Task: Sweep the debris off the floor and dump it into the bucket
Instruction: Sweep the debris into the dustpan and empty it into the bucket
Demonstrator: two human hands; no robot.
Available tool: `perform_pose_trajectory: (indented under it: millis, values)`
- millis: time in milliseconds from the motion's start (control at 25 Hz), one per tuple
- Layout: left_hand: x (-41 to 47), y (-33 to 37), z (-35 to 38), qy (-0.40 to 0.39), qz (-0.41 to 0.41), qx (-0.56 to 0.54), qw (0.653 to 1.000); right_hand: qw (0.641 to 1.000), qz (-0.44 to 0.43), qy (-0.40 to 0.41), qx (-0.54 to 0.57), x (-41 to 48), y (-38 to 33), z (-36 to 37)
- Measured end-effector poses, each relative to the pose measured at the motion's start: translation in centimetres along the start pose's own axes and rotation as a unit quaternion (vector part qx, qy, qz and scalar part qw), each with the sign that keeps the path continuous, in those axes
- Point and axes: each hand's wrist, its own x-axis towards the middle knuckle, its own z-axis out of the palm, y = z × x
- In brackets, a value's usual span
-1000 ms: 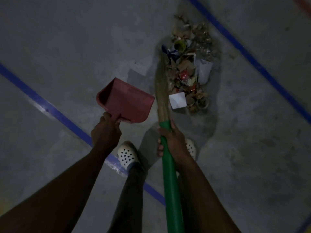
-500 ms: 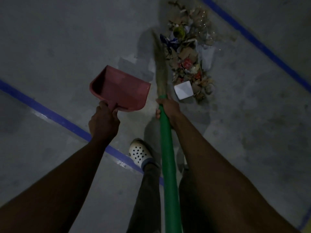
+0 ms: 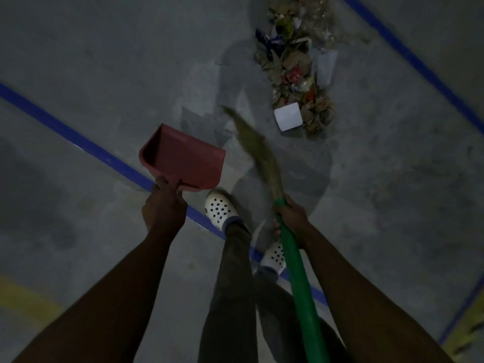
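Observation:
A heap of debris (image 3: pixel 296 66), with paper scraps, wrappers and a white square card, lies on the grey floor ahead of me. My left hand (image 3: pixel 163 205) grips the handle of a red dustpan (image 3: pixel 184 159) held above the floor, left of the heap. My right hand (image 3: pixel 289 218) grips the green handle of a broom (image 3: pixel 296 271). Its straw bristles (image 3: pixel 258 150) are blurred and point up-left, short of the heap. No bucket is in view.
Blue tape lines (image 3: pixel 86 145) cross the concrete floor at left and at top right. My feet in white perforated clogs (image 3: pixel 221 209) stand between my arms. A yellow marking (image 3: pixel 28 302) runs along the lower left.
The broom bristles have pulled back from the left side of the heap toward me and swung left. My view has drawn away from the debris. The dustpan stays in my left hand.

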Motion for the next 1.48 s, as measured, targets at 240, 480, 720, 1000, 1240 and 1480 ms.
perform_pose_trajectory:
  millis: [240, 480, 720, 1000, 1240, 1480]
  values:
    - [-5.9, 0.8, 2.3, -0.042, -0.057, 0.009, 0.997, 0.997, -0.047, -0.044, 0.053, -5.6, 4.4, -0.9]
    - [-9.1, 2.9, 3.1, -0.056, -0.065, 0.011, 0.996, 0.995, -0.059, -0.056, 0.052, -6.3, 3.3, -3.9]
    - [-7.1, 7.0, 1.3, -0.068, 0.028, 0.046, 0.996, 0.987, -0.107, 0.022, 0.116, -7.0, -1.3, -10.7]
    - [4.3, 13.2, 9.1, -0.070, 0.204, 0.083, 0.973, 0.952, -0.065, 0.155, 0.256, 6.2, -2.6, -13.7]
    - [9.7, 13.0, 23.7, -0.087, 0.253, 0.127, 0.955, 0.952, -0.029, 0.196, 0.232, 21.7, 3.1, -6.9]
    - [12.2, 14.3, 28.4, -0.086, 0.247, 0.073, 0.962, 0.968, -0.081, 0.157, 0.177, 24.4, 4.8, -2.6]
